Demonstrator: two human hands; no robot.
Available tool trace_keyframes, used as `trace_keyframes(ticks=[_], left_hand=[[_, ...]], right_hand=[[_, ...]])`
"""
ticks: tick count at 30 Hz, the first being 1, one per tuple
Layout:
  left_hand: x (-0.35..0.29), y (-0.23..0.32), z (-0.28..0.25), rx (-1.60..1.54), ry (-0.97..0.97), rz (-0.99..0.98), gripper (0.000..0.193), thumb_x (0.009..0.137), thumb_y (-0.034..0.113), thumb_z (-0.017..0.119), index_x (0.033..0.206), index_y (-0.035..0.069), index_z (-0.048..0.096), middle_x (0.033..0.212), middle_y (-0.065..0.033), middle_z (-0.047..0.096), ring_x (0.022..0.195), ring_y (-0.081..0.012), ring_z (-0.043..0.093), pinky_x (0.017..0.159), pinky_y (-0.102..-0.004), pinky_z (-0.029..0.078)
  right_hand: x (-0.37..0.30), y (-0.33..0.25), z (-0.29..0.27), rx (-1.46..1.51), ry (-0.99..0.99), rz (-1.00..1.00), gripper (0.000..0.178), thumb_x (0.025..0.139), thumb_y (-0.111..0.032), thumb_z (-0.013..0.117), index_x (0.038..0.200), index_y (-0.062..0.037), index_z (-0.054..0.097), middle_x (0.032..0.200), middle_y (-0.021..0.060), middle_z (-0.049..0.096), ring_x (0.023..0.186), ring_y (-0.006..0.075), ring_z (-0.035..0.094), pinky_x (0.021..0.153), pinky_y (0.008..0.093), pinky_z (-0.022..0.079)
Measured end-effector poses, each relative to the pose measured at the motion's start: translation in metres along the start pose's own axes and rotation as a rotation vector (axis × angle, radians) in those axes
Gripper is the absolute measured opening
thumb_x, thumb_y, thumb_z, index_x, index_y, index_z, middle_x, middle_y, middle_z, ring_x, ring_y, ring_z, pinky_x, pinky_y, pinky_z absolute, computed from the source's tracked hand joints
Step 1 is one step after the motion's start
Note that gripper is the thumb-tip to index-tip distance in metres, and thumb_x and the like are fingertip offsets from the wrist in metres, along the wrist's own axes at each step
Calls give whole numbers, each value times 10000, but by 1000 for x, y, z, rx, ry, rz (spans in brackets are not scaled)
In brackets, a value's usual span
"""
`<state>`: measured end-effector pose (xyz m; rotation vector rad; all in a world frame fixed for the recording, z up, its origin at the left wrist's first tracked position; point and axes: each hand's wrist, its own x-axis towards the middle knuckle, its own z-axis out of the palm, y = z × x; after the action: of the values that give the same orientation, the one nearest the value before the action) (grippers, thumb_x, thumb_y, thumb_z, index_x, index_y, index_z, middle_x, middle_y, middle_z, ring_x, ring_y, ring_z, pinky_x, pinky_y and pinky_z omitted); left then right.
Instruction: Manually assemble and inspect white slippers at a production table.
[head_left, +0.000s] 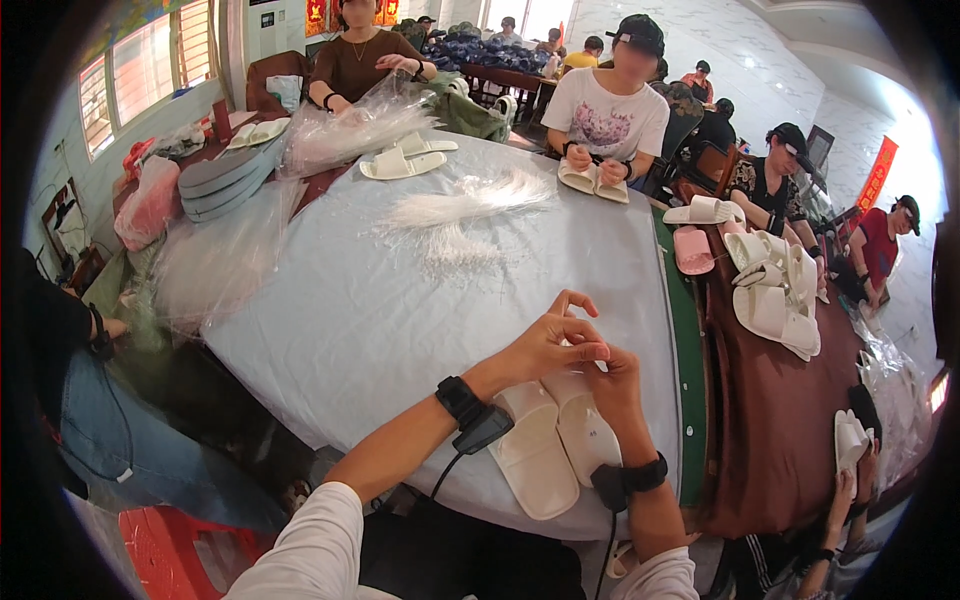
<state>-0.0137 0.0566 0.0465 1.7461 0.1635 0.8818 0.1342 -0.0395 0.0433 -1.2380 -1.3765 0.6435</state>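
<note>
A pair of cream slide slippers lies side by side below my hands, the left slipper (532, 462) and the right slipper (588, 432) with their heels toward me. Over their toe end my left hand (560, 338) bends its fingers, thumb and fingertips drawn together. My right hand (616, 376) meets it there, its fingers closed too. Whatever the fingertips pinch is too small or too see-through to make out. Farther off on the pale cloth lies a loose heap of thin clear plastic strands (465, 215). Both wrists wear black straps with cables.
Another pair of slippers (408, 158) sits at the far table edge. Across from me a person (605, 120) handles slippers. More white slippers (775, 290) and a pink one (693, 250) lie on the brown cloth at right. Clear plastic bags (225, 255) hang at left, near a red stool (185, 555).
</note>
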Motion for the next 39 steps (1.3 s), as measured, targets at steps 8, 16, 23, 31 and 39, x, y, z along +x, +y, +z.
trace_keyframes(ticks=[8, 16, 23, 31, 39], left_hand=[[-3, -10, 12, -103, -37, -65, 162, 922, 284, 787, 936, 124, 779, 1307, -50, 367, 1119, -119, 471, 973, -323, 456], [-3, -5, 12, -2, -12, -83, 143, 914, 274, 795, 950, 136, 779, 1307, -63, 382, 1115, -146, 492, 999, -313, 455], [-4, 24, -15, 621, 41, 181, 267, 900, 236, 798, 1144, 145, 737, 1443, -95, 475, 1306, -223, 485, 1027, -346, 443], [-75, 246, -77, 338, 168, 628, 347, 1012, 192, 556, 1283, -16, 616, 1428, -151, 585, 1215, -204, 565, 1030, -345, 440], [-237, 212, -165, 806, -294, -33, 351, 972, 154, 548, 1287, 1, 577, 1326, -137, 618, 1141, -205, 596, 1017, -349, 457]], right_hand=[[3, -15, 4, 28, -3, -12, 143, 950, 59, 572, 1031, 44, 690, 951, 66, 741, 905, 125, 682, 798, 283, 545], [5, 13, -11, 98, -116, 2, 147, 947, 30, 605, 1050, 51, 708, 971, 59, 745, 896, 106, 660, 804, 266, 540], [2, 22, -15, 242, -83, 63, 167, 1010, -72, 636, 1067, 65, 713, 973, 100, 747, 868, 135, 690, 801, 280, 568], [-6, 27, -12, 467, -87, 43, 147, 996, -46, 655, 1061, 75, 707, 934, 119, 739, 883, 185, 719, 827, 308, 590], [5, 16, -17, 266, -91, 25, 155, 986, -66, 671, 1066, 54, 727, 945, 113, 754, 884, 165, 711, 849, 307, 572]])
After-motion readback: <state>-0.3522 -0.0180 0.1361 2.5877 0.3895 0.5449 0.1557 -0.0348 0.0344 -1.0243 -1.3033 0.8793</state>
